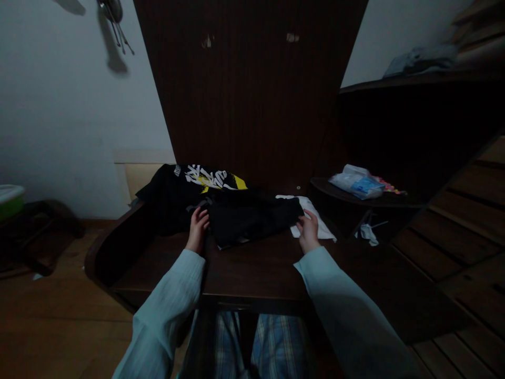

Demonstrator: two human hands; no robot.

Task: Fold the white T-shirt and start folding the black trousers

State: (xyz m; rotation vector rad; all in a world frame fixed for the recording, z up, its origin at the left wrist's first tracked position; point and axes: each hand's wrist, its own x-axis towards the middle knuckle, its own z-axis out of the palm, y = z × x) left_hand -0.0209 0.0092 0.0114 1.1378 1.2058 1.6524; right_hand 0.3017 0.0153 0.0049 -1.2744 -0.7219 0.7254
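A folded black garment [254, 218] lies across the dark wooden desk in front of me, its exact kind hard to make out in the dim light. At its left end, my left hand [198, 230] has its fingers curled on the cloth. The opposite end is pinched between thumb and fingers of my right hand [309, 230]. Behind and to the left rests a crumpled black T-shirt [213, 177] with white lettering and yellow print. Some white cloth or plastic [321, 223] sits partly under the garment's right end, beside my right hand.
On a rounded shelf [321, 185] at the right lies a blue-and-white plastic packet [357, 184]. Below it is a crumpled pale scrap [369, 234]. The desk's left side has a raised curved edge [104, 252]. A green tub [11, 202] stands far left.
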